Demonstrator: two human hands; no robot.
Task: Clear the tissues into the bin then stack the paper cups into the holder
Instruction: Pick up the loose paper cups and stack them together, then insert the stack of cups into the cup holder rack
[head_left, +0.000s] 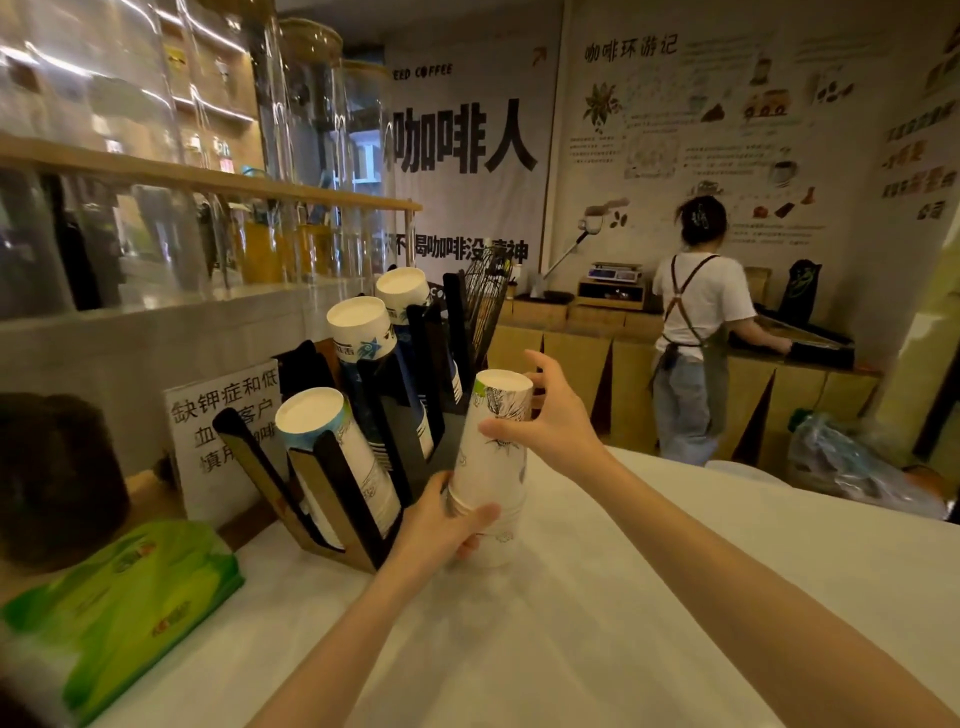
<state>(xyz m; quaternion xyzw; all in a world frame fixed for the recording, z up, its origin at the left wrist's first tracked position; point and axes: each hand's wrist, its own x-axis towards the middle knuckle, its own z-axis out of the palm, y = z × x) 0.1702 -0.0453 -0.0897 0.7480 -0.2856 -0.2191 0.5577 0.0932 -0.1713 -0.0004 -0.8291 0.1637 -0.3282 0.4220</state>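
Both hands grasp the upright paper cup stack (491, 457): left hand (441, 525) at its base, right hand (550, 415) near the top. The cup holder (358, 467) stands at nine o'clock, just beside, nearer the left hand.

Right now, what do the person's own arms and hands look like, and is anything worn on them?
Both forearms are bare as far as the picture shows: no sleeves, gloves, watch or bracelet in view. The left hand and the right hand are slim, with long fingers and no rings that I can see. Nails look short and plain, though the picture is too soft to be sure.
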